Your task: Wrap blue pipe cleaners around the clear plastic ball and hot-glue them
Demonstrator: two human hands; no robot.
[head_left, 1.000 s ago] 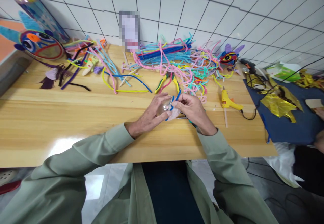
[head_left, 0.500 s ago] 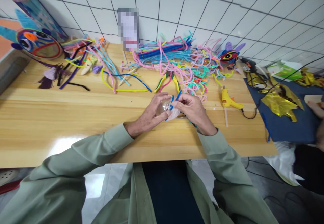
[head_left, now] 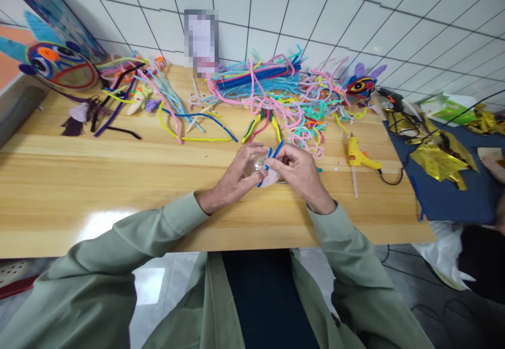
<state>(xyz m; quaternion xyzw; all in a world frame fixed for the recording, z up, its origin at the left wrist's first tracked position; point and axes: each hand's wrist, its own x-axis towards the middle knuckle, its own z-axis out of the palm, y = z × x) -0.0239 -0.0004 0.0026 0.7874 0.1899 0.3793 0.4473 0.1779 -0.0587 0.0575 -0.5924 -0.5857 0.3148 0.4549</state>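
Over the middle of the wooden table (head_left: 98,180), my left hand (head_left: 232,180) and my right hand (head_left: 302,172) meet around a small clear rounded piece (head_left: 258,167). A blue pipe cleaner (head_left: 272,159) bends round that piece, and a pale pink bit shows under it. Both hands have their fingers pinched closed on the piece and the blue pipe cleaner. Just beyond the hands lies a big tangled heap of coloured pipe cleaners (head_left: 276,93).
A yellow glue gun (head_left: 357,157) lies right of my hands with its cord. Pipe-cleaner masks sit at the far left (head_left: 55,65) and far right (head_left: 361,86). Gold foil (head_left: 437,159) lies on a dark blue mat (head_left: 445,196). Another person's hand (head_left: 495,167) shows at the right edge.
My hands have stayed together on the clear piece, with the right fingers shifted slightly. The view has drifted a little.
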